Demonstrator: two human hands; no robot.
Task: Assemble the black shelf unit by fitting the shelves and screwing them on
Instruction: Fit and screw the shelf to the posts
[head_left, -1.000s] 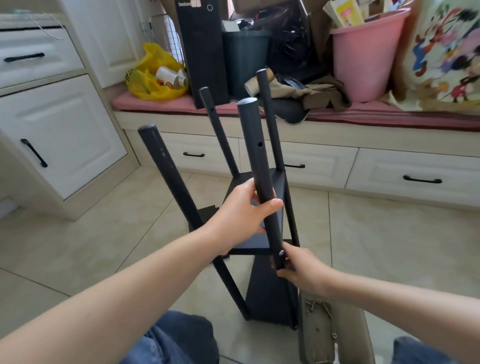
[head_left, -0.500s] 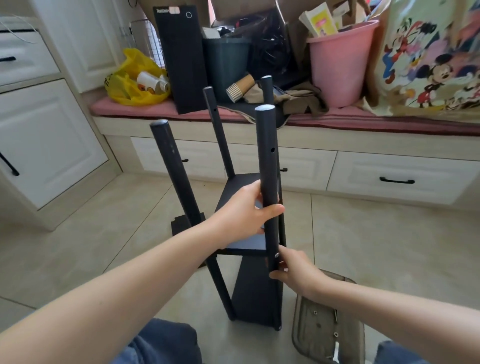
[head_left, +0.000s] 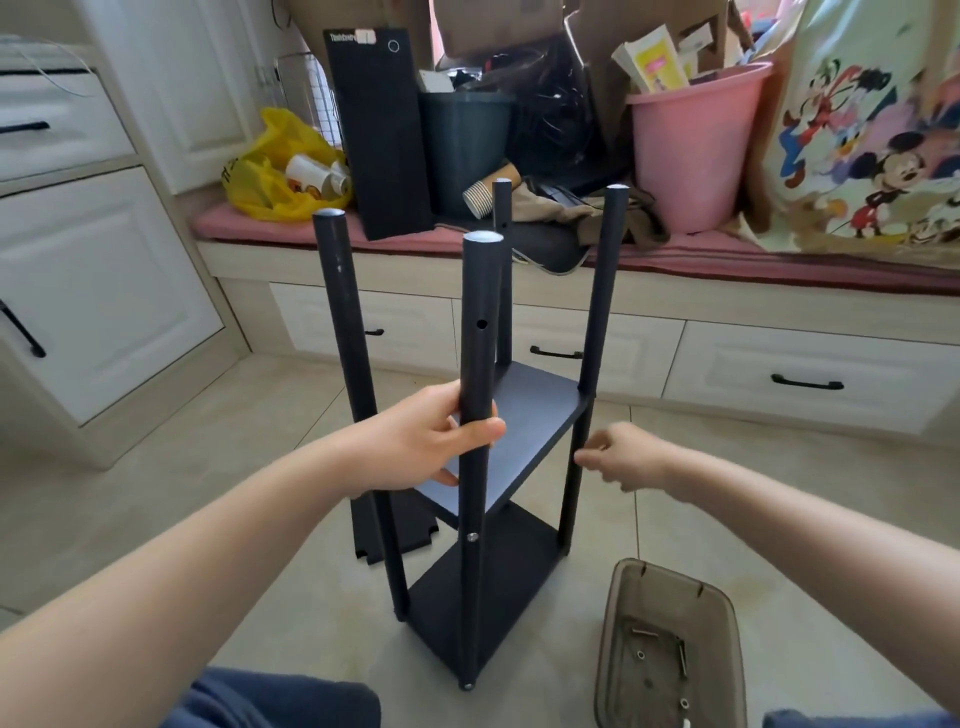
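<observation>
**A:** What is closest?

**B:** A knee in blue denim (head_left: 270, 701) at the bottom edge. To its right, on the floor tiles, is a brownish see-through tray (head_left: 621, 577) with a few screws (head_left: 644, 634) in it.

**A:** And the shelf unit?

**B:** The black shelf unit (head_left: 535, 415) stands upright on the floor just left of the tray, straight ahead of the person. It has 4 posts and 2 shelves fitted: a lower shelf (head_left: 498, 587) near the floor and a middle shelf (head_left: 514, 467) about halfway up. A screw head (head_left: 471, 538) shows on the front post (head_left: 480, 291), between the 2 shelves.

**A:** Where are the fingers?

**B:** The left hand (head_left: 415, 441) grips the front post at about the middle shelf's height, fingers wrapped round it and the thumb across its near side. The right hand (head_left: 631, 454) is beside the right post (head_left: 605, 286), a little below the middle shelf's corner. Its fingers (head_left: 584, 458) are curled and point at the post. They are blurred, so I cannot tell whether they touch it or pinch anything.

**A:** Further back?

**B:** A loose black panel (head_left: 415, 525) lies flat on the floor behind the left post (head_left: 343, 312). Beyond it, a cushioned seat (head_left: 223, 223) over white drawers carries a yellow bag (head_left: 265, 176), a black tower (head_left: 379, 130), a dark bin (head_left: 465, 145) and a pink bucket (head_left: 691, 150).
</observation>
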